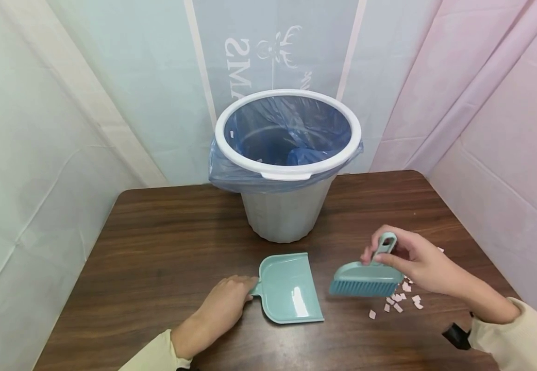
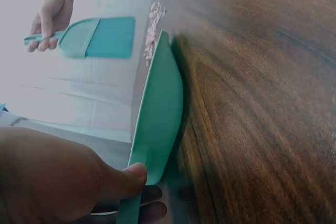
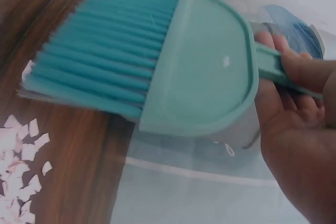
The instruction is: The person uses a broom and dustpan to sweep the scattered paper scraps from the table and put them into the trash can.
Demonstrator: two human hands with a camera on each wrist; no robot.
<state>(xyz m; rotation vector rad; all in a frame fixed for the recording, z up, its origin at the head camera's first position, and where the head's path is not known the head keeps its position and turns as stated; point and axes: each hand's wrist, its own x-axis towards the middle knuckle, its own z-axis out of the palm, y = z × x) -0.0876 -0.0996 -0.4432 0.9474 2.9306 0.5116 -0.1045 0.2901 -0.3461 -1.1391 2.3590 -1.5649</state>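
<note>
My left hand (image 1: 224, 304) grips the short handle of a mint-green dustpan (image 1: 284, 288), thumb on top in the left wrist view. The pan lies on the table with its straight lip facing right. To its right, my right hand (image 1: 419, 257) holds a matching hand brush (image 1: 366, 278) by its looped handle, the teal bristles (image 3: 100, 51) pointing down. In the left wrist view the brush hangs above the table. Small pale pink paper scraps (image 1: 397, 299) lie scattered beneath and behind the brush and right hand, which partly hide them.
A grey waste bin (image 1: 282, 211) with a white rim (image 1: 287, 172) and blue liner stands at the back middle of the dark wood table (image 1: 166, 247). A few small light bits show inside it. Pale cloth walls (image 1: 32, 129) enclose the table at the back and sides.
</note>
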